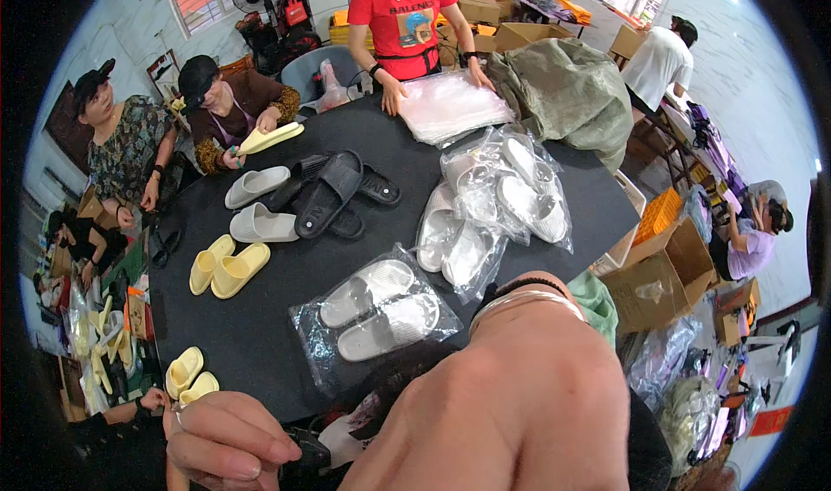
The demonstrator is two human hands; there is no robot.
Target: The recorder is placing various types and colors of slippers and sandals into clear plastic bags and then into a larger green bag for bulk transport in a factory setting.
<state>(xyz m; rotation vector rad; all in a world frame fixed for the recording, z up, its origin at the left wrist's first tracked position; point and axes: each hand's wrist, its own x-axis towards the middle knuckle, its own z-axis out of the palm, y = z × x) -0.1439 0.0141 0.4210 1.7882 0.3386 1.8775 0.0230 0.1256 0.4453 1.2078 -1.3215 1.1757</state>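
My left hand [229,439] is low in the view, its fingers curled and pressed together beside a small dark item [307,452]. Whether it grips that item is hard to see. Very close and large, my right hand [511,404] has light and dark bands round its wrist; its fingers run out of sight. Beyond my hands, a clear bag holding a pair of white slippers [381,309] lies on the black table [320,270]. Several more bagged white slippers [493,197] are heaped farther back. Yellow slippers [183,371] stand near my left hand.
Loose grey slippers [262,222], black slippers [333,192] and another yellow pair [229,268] stand on the left. Across the table a person in red [405,23] touches stacked clear bags [454,110]. Co-workers sit at left. Cardboard boxes [662,274] stand at right.
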